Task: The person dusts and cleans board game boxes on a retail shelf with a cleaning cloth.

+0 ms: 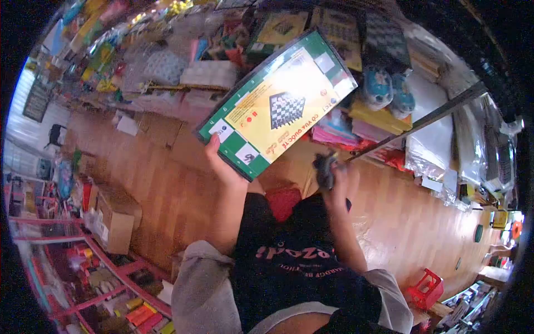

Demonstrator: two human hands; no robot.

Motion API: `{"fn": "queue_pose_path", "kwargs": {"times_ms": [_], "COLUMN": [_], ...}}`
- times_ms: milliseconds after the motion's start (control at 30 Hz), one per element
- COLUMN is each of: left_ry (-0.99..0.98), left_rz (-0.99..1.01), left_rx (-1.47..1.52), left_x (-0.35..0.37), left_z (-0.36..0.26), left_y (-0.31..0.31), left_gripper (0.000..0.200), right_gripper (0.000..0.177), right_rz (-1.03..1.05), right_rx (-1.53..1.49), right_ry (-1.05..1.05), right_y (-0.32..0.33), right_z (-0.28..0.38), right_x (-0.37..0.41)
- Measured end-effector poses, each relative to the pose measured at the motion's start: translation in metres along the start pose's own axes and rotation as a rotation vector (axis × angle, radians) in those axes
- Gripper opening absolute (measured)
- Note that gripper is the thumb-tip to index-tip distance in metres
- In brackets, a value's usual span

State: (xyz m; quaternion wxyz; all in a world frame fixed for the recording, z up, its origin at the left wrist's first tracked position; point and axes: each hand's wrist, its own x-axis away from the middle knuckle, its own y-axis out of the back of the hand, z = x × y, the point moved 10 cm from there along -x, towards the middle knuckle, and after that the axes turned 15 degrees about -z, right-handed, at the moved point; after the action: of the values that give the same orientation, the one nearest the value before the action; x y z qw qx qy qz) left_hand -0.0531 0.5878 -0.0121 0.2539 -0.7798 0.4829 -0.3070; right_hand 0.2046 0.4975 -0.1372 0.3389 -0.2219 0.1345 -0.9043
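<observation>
A flat green and yellow chess box (283,106) with a chessboard picture is held up, tilted, in front of me. My left hand (225,161) grips its lower left corner, the thumb on the front face. Glare covers part of the box's upper side. Lower right of the box, my right hand (340,181) is blurred and closed around a dark cloth-like object (325,170), whose details I cannot make out.
Similar chess boxes (281,28) lie on the goods shelf beyond. Blue-capped packs (378,89) sit to the right, near a slanting metal bar (428,119). A cardboard box (114,220) stands on the floor at left, a red plastic stool (427,289) at lower right.
</observation>
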Motion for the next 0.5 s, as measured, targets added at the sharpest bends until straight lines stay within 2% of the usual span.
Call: {"fn": "queue_pose_path", "kwargs": {"times_ms": [33, 67, 100, 167, 200, 267, 300, 367, 400, 433, 500], "left_ry": [0.005, 0.011, 0.018, 0.028, 0.047, 0.029, 0.042, 0.032, -0.049, -0.045, 0.021], "left_rz": [-0.018, -0.046, -0.071, -0.108, -0.118, -0.158, -0.135, -0.041, -0.031, -0.034, -0.055], "left_rx": [-0.011, -0.025, -0.038, -0.057, -0.036, -0.021, -0.053, -0.160, -0.238, -0.245, -0.156], "left_x": [0.003, 0.006, 0.009, 0.012, 0.013, 0.012, 0.019, 0.033, 0.038, 0.042, 0.045], "left_z": [0.000, 0.001, 0.004, 0.011, 0.016, 0.027, 0.032, 0.034, 0.031, 0.033, 0.039], "left_y": [0.006, 0.012, 0.016, 0.024, 0.026, 0.038, 0.037, 0.029, 0.031, 0.034, 0.041], "left_gripper": [0.056, 0.057, 0.057, 0.056, 0.050, 0.038, 0.033, 0.030, 0.030, 0.030, 0.030], "right_gripper": [0.036, 0.032, 0.032, 0.033, 0.033, 0.036, 0.039, 0.043, 0.046, 0.050, 0.052], "right_rz": [-0.056, -0.036, -0.044, -0.025, -0.032, 0.266, 0.398, 0.528, 0.581, 0.626, 0.679], "right_rx": [0.103, -0.035, -0.024, -0.037, -0.029, 0.324, 0.433, 0.486, 0.467, 0.554, 0.539], "right_ry": [0.081, 0.060, 0.049, 0.347, 0.340, 1.011, 1.056, 1.188, 1.218, 1.234, 1.217], "right_y": [-0.002, -0.007, -0.012, -0.029, -0.035, -0.086, -0.109, -0.135, -0.144, -0.154, -0.162], "right_z": [0.022, 0.038, 0.048, 0.093, 0.095, 0.133, 0.133, 0.118, 0.110, 0.101, 0.093], "right_x": [0.001, 0.005, 0.011, 0.031, 0.036, 0.094, 0.116, 0.145, 0.154, 0.158, 0.153]}}
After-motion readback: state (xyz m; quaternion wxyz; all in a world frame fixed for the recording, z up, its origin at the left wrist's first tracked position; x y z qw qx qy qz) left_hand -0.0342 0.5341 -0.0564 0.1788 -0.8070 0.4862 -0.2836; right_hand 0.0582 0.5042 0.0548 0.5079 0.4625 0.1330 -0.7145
